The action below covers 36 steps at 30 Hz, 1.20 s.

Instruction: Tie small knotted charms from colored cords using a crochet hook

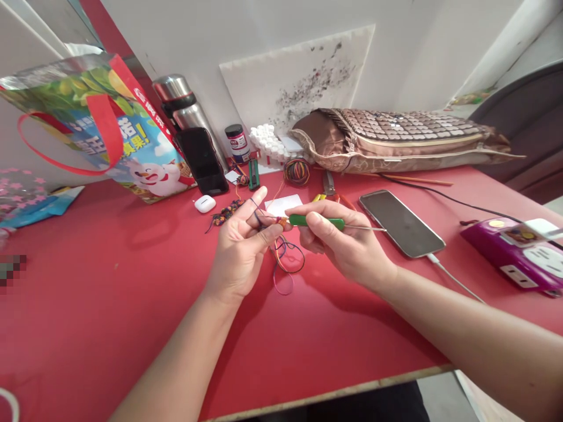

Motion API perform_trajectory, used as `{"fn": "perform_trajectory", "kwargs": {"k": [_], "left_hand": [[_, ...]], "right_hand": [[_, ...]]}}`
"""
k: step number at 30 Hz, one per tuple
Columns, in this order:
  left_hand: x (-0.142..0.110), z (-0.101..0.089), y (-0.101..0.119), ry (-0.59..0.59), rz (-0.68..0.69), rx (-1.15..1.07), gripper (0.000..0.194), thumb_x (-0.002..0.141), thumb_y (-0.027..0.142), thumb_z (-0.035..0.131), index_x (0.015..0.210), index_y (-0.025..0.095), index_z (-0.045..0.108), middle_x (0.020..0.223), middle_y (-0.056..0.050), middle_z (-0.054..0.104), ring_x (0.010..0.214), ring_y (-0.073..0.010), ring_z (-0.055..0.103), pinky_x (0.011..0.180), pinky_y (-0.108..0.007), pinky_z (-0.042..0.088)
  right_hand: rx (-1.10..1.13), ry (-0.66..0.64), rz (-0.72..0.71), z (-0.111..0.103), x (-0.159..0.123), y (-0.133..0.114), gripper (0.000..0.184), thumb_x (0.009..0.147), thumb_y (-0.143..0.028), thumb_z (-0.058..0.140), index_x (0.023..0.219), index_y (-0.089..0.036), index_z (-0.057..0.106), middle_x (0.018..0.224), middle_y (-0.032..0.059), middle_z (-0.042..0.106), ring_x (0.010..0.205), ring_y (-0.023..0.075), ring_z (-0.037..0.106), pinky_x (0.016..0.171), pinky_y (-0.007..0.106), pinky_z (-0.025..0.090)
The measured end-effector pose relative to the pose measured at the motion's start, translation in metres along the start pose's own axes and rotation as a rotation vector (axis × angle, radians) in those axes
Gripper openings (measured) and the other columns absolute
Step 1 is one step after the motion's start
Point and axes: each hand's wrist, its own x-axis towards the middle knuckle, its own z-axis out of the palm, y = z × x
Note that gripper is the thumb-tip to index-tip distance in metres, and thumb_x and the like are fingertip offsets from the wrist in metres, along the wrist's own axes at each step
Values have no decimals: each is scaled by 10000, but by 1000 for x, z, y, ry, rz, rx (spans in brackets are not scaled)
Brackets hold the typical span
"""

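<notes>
My right hand [341, 237] grips a crochet hook [316, 221] by its green handle, with a thin metal shaft sticking out on the right. In my left hand [244, 240], a small piece of multicoloured yarn work [282, 221] is pinched between thumb and fingers, and dark yarn runs over the raised index finger. The hook's working tip meets the piece, though its exact place among the loops is too small to make out. Loose coloured yarn [288, 258] hangs in loops below the hands. Left of my left hand lies a multicoloured knitted strip [226, 212].
On the red table [132, 305] lie a yarn ball [296, 172], a white earphone case [204, 204], pliers [328, 184], a charging phone [402, 223] and a purple power socket [510, 255]. Behind stand a colourful bag [145, 152], an upright phone [202, 161], a steel flask [200, 117] and a brown cushion [396, 138].
</notes>
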Motion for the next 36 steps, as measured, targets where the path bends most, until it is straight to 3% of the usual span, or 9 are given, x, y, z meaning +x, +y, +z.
{"fn": "perform_trajectory", "kwargs": {"k": [9, 18, 25, 29, 34, 36], "left_hand": [[-2, 0, 5, 17, 42, 51, 777, 668, 70, 944, 1394, 133, 677, 756, 60, 718, 781, -146, 785, 880, -257, 578], [-4, 0, 9, -8, 67, 105, 722, 678, 106, 948, 1360, 138, 714, 742, 42, 687, 736, -138, 746, 739, -233, 553], [-6, -1, 10, -86, 69, 144, 629, 718, 133, 928, 1321, 186, 757, 769, 24, 675, 757, -155, 727, 744, -251, 556], [-8, -1, 11, -125, 23, 129, 655, 722, 141, 931, 1348, 194, 746, 793, 31, 663, 719, -125, 697, 756, -239, 561], [-8, -2, 11, -162, -28, 93, 597, 722, 119, 916, 1297, 190, 772, 799, 22, 661, 706, -118, 671, 729, -244, 550], [-8, -3, 9, -173, -39, 80, 571, 734, 105, 901, 1282, 204, 777, 803, 19, 664, 705, -124, 672, 720, -256, 544]], "right_hand": [[-25, 35, 26, -3, 1, -7, 235, 933, -416, 787, 942, -184, 823, 613, -32, 503, 547, 100, 398, 529, 283, 312], [-15, 88, 86, -8, 6, -21, 189, 865, -386, 830, 857, -197, 840, 531, -50, 393, 508, 91, 281, 523, 294, 219], [-74, 89, 122, -16, 7, -29, 237, 810, -424, 875, 802, -188, 843, 531, -27, 418, 496, 85, 247, 508, 300, 180], [-58, 69, 146, -19, 9, -34, 243, 782, -414, 896, 766, -178, 842, 509, -26, 411, 484, 77, 254, 498, 290, 161], [-43, 51, 179, -21, 11, -36, 258, 750, -428, 910, 737, -182, 831, 549, 4, 514, 480, 68, 254, 488, 286, 142], [-14, 28, 197, -22, 12, -35, 274, 750, -426, 912, 737, -168, 820, 537, -9, 480, 476, 63, 254, 484, 281, 136]]}}
